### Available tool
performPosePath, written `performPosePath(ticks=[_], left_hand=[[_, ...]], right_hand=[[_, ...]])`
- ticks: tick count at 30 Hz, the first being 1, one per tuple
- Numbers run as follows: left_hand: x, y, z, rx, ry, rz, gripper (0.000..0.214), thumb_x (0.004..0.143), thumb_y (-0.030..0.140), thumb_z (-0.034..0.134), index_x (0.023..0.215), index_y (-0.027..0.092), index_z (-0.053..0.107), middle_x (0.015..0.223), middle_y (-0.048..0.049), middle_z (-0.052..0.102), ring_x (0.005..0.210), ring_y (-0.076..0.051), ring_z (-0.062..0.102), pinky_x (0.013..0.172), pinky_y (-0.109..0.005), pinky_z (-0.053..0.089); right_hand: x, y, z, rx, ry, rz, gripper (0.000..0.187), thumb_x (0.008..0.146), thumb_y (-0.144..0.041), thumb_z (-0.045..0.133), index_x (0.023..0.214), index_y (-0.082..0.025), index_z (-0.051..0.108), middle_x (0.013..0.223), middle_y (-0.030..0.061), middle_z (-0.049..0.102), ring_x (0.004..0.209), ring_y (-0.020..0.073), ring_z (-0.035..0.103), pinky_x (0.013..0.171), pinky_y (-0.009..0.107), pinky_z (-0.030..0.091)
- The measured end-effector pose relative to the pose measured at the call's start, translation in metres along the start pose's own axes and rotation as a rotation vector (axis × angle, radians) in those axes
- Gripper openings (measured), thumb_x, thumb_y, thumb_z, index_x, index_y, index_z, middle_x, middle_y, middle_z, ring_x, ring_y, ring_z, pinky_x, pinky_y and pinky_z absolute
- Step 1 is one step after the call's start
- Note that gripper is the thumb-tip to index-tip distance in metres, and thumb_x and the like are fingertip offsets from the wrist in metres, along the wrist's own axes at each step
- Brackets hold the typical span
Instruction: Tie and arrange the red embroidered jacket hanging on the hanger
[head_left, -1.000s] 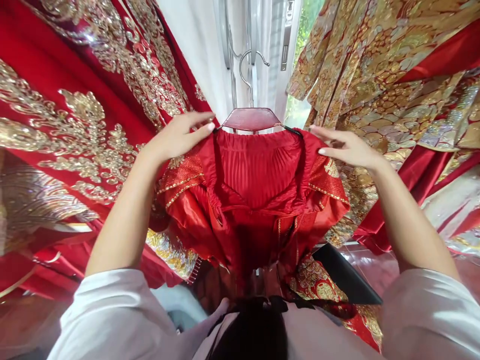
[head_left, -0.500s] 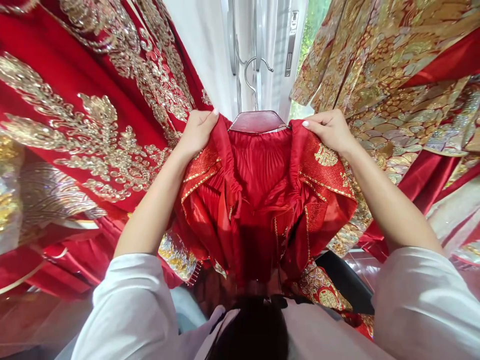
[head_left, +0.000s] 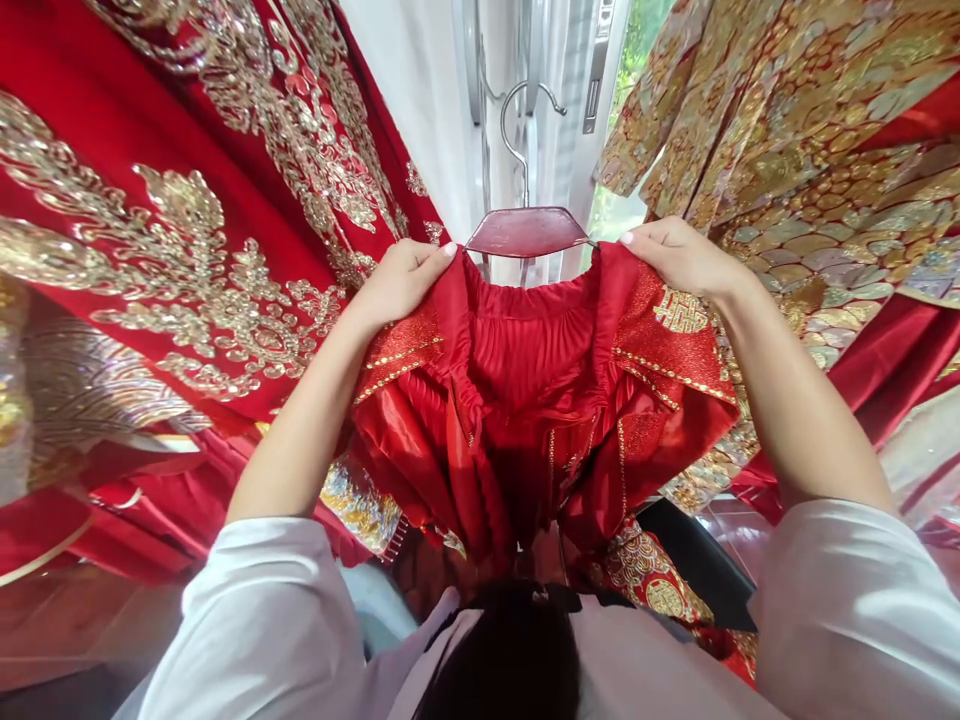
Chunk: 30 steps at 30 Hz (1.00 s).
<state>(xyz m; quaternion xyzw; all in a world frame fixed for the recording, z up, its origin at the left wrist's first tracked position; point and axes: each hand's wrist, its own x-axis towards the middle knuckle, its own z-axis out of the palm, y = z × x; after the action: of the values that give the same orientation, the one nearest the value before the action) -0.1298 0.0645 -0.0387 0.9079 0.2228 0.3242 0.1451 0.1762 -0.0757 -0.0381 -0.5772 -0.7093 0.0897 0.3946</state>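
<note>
A red pleated skirt [head_left: 529, 400] with gold-embroidered panels hangs in front of me below a dark red hanger [head_left: 525, 231] with a metal hook. My left hand [head_left: 401, 282] grips the left end of its waistband. My right hand [head_left: 679, 255] grips the right end, just by the hanger's right tip. The waistband's middle sags slightly beneath the hanger. The skirt's lower folds drop toward my chest and are partly hidden there.
A large red garment with gold embroidery [head_left: 172, 230] hangs close on the left. A gold-patterned robe [head_left: 802, 150] hangs on the right. Behind the hanger are a white curtain and a window frame [head_left: 592, 90]. A dark flat object [head_left: 697, 570] lies low right.
Both hands went from resting open near the hanger's ends to gripping the waistband's two ends. Since then the skirt top has dropped slightly below the hanger.
</note>
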Motion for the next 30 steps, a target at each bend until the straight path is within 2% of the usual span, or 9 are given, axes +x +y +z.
performPosePath(ticks=[3,5,9,11,14,17,20,23,30], left_hand=[[-0.002,-0.003,0.01,0.063,0.188,-0.019,0.048,0.091,0.048,0.035,0.054,0.02,0.025,0.053,0.003,0.024,0.051,-0.01,0.026,0.054,-0.027,0.031],[-0.006,-0.004,0.015,0.089,0.271,-0.013,0.046,0.092,0.05,0.035,0.057,0.02,0.04,0.054,0.0014,0.035,0.055,-0.013,0.039,0.06,-0.027,0.039],[-0.036,-0.004,0.015,0.199,0.37,0.092,0.041,0.091,0.051,0.037,0.106,0.022,0.061,0.099,-0.0086,0.063,0.098,-0.023,0.057,0.088,-0.035,0.046],[-0.06,-0.003,0.015,0.353,0.376,0.129,0.05,0.086,0.053,0.045,0.127,0.024,0.052,0.126,-0.0117,0.055,0.118,-0.029,0.049,0.102,-0.044,0.039],[-0.096,-0.004,0.017,0.638,0.325,0.114,0.073,0.076,0.051,0.06,0.141,0.022,0.04,0.143,-0.0161,0.039,0.13,-0.038,0.037,0.111,-0.057,0.024],[-0.116,-0.011,0.02,0.805,0.267,0.018,0.071,0.08,0.04,0.059,0.143,0.017,0.036,0.144,-0.0211,0.035,0.128,-0.041,0.039,0.107,-0.06,0.03],[-0.119,-0.023,0.017,0.823,0.246,-0.106,0.053,0.088,0.023,0.045,0.14,0.016,0.041,0.132,-0.0209,0.048,0.116,-0.035,0.052,0.087,-0.046,0.05],[-0.116,-0.025,0.01,0.789,0.226,-0.184,0.044,0.089,0.015,0.037,0.13,0.017,0.052,0.109,-0.017,0.06,0.093,-0.028,0.062,0.068,-0.035,0.052],[-0.118,0.036,0.022,0.762,0.188,-0.249,0.038,0.092,0.016,0.033,0.118,0.016,0.06,0.09,-0.0123,0.063,0.067,-0.021,0.061,0.053,-0.031,0.045]], right_hand=[[0.003,0.003,-0.001,0.04,-0.019,0.066,0.057,0.084,-0.064,0.046,0.054,-0.017,0.038,0.052,-0.0043,0.029,0.052,0.0058,0.027,0.05,0.023,0.021],[0.001,0.003,-0.003,0.029,-0.022,0.044,0.061,0.078,-0.072,0.046,0.054,-0.017,0.039,0.053,-0.0039,0.03,0.052,0.006,0.028,0.05,0.023,0.022],[0.001,-0.012,-0.009,-0.091,-0.021,-0.009,0.064,0.074,-0.076,0.047,0.053,-0.015,0.044,0.053,-0.0038,0.032,0.053,0.0051,0.026,0.051,0.023,0.019],[0.007,-0.027,-0.008,-0.113,-0.027,-0.022,0.055,0.077,-0.066,0.057,0.065,-0.012,0.058,0.059,-0.0026,0.045,0.057,0.0057,0.035,0.056,0.023,0.025],[0.022,-0.051,0.0,-0.131,-0.049,0.014,0.033,0.08,-0.044,0.068,0.084,-0.011,0.067,0.07,-0.0006,0.057,0.063,0.0073,0.043,0.063,0.023,0.031],[0.037,-0.069,0.016,-0.176,-0.085,0.074,0.027,0.081,-0.036,0.07,0.071,-0.012,0.061,0.06,-0.0016,0.052,0.057,0.0064,0.036,0.058,0.023,0.028],[0.045,-0.078,0.033,-0.145,-0.088,0.133,0.025,0.081,-0.03,0.07,0.068,-0.014,0.055,0.053,-0.0028,0.048,0.052,0.007,0.035,0.054,0.024,0.026],[0.045,-0.082,0.042,-0.135,-0.019,0.198,0.026,0.08,-0.025,0.07,0.065,-0.016,0.051,0.049,-0.0043,0.043,0.049,0.007,0.034,0.052,0.024,0.024],[0.041,-0.09,0.044,-0.196,0.056,0.241,0.034,0.078,-0.023,0.071,0.058,-0.015,0.045,0.05,-0.0042,0.039,0.051,0.006,0.033,0.052,0.025,0.022]])
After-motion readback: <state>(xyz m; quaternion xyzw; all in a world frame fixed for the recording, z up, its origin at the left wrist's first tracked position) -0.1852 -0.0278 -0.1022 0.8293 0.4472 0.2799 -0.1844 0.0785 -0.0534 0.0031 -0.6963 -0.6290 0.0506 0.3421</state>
